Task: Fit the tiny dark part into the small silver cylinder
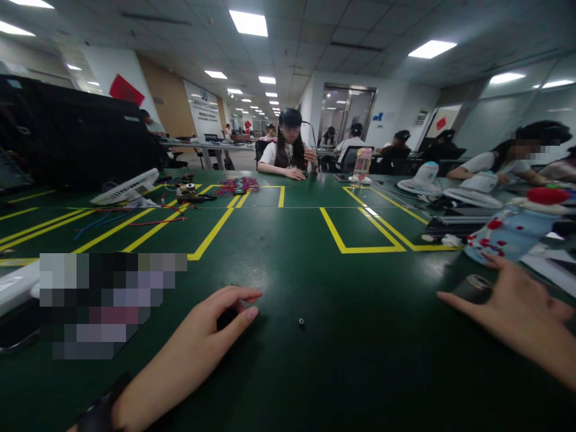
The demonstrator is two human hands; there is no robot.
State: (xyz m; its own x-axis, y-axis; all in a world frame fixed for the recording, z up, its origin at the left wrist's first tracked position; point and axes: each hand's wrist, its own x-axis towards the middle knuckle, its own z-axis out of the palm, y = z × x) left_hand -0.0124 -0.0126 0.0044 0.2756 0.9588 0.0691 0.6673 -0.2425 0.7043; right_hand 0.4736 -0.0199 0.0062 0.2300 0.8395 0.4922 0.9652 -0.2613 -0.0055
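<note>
While left hand [216, 327] pinches dark part [226, 318], small nut [301, 321] just right

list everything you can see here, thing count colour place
table: one, dark green with yellow tape lines, fills the foreground
small round part: one, dark, on the table between the hands
cylinder part: one, dark with a metal rim, under the right fingers
wire bundle: one, red and blue, far centre
fan grilles: several, white, far left and far right
bottle: one, pinkish, far centre
people: several, seated at the far side
left hand: one, closed on a small black piece
right hand: one, resting open by the cylinder
</note>
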